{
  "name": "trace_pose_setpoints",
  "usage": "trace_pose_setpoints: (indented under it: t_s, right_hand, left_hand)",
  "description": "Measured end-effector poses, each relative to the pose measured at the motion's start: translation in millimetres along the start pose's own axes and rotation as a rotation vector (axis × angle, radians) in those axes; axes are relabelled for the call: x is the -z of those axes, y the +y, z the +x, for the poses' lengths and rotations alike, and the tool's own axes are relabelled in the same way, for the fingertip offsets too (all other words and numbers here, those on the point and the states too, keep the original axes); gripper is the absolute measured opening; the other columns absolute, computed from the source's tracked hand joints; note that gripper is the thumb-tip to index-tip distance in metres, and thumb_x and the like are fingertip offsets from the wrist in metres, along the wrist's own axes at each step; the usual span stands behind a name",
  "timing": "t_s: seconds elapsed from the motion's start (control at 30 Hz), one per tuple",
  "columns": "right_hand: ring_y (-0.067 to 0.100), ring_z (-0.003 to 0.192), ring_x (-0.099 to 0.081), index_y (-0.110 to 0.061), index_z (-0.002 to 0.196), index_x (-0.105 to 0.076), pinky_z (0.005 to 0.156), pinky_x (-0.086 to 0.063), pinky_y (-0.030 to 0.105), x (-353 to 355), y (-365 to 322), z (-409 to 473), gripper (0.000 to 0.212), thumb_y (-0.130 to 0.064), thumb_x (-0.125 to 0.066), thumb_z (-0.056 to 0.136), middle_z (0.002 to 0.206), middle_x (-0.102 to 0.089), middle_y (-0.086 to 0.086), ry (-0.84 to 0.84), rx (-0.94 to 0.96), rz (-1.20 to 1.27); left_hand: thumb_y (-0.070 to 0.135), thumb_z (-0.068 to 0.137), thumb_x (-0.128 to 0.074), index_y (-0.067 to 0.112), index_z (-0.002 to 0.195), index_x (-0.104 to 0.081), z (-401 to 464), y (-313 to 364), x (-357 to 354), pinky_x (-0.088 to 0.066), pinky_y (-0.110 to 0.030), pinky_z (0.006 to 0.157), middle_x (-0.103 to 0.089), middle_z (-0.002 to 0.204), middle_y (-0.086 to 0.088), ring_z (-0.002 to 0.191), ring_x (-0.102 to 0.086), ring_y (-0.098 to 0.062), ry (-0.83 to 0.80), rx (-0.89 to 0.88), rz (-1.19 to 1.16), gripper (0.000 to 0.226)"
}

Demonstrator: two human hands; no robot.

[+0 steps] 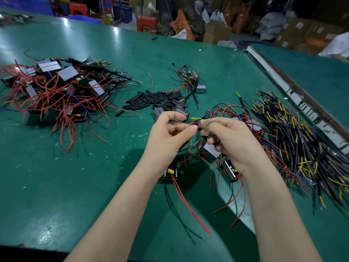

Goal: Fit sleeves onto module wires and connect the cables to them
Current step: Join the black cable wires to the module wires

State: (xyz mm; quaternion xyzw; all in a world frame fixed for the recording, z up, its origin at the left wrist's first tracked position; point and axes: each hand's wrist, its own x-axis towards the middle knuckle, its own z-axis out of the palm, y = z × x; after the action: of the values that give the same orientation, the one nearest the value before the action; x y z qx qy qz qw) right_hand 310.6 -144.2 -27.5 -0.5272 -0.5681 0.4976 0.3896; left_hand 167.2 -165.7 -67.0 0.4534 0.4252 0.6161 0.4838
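I see both hands raised over the green table, meeting fingertip to fingertip. My left hand pinches thin red wire ends between thumb and forefinger; my right hand is curled around a black cable with a yellow tip and seems to clamp a silver module under its lower fingers. Whether a sleeve is already on this wire I cannot tell.

Progress, as I judge it: mid-batch. The heap of modules far left of my left hand looks finished or waiting; I cannot say which. Loose modules lie under and just beyond my hands, so work remains.

The black sleeves lie just beyond my left hand, and the cable bundle lies right of my right hand. Tangled red leads beneath my wrists could snag.
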Motion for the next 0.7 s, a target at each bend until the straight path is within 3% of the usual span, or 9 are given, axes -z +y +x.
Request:
trace_pose_setpoints:
  t_s: [0.23,0.33,0.43,0.5,0.7]
  right_hand:
    - [0.000,0.051,-0.051,-0.019,0.079,-0.070,0.049,-0.038,0.008,-7.0,6.1,-1.8,0.022,-0.007,-0.058,0.091,0.062,-0.065,-0.010,0.022,0.106,0.079]
    - [-0.002,0.051,-0.052,-0.021,0.077,-0.068,0.049,-0.038,0.007,-12.0,8.3,-1.0,0.023,-0.006,-0.058,0.091,0.060,-0.064,-0.012,0.060,0.129,0.073]
    - [-0.003,0.052,-0.053,-0.020,0.078,-0.068,0.048,-0.038,0.007,-15.4,10.8,-1.1,0.023,-0.004,-0.057,0.090,0.060,-0.064,-0.013,0.072,0.147,0.090]
    - [-0.002,0.052,-0.052,-0.020,0.080,-0.067,0.050,-0.038,0.008,-17.3,12.2,-0.8,0.020,-0.008,-0.058,0.092,0.061,-0.063,-0.013,0.077,0.164,0.077]
    - [-0.004,0.052,-0.053,-0.022,0.083,-0.064,0.050,-0.038,0.007,-25.5,15.3,-1.8,0.016,-0.016,-0.056,0.096,0.065,-0.061,-0.013,0.077,0.195,0.061]
  left_hand:
    - [0.009,0.083,-0.070,0.022,0.095,-0.053,0.9,-1.6,-0.2,-0.048,-0.016,0.071,-0.071,0.076,0.005,0.071,-0.061,-0.005,0.052,-0.003,0.020,0.024]
    - [0.014,0.083,-0.071,0.027,0.089,-0.051,-0.4,-1.5,-0.2,-0.043,-0.013,0.071,-0.062,0.095,0.000,0.074,-0.058,-0.005,0.138,-0.129,0.259,0.025]
    - [0.017,0.085,-0.069,0.026,0.087,-0.057,-3.9,-1.5,-0.9,-0.039,-0.008,0.069,-0.054,0.100,0.000,0.074,-0.058,0.000,0.172,-0.325,0.578,0.015]
    - [0.019,0.087,-0.067,0.021,0.092,-0.064,-6.4,-2.0,-3.1,-0.043,-0.016,0.071,-0.053,0.100,0.002,0.074,-0.057,0.001,0.199,-0.394,0.701,0.006]
    - [0.019,0.090,-0.062,0.012,0.097,-0.071,-6.1,-3.4,-5.0,-0.045,-0.031,0.073,-0.060,0.096,-0.001,0.079,-0.058,-0.017,0.242,-0.458,0.862,0.013]
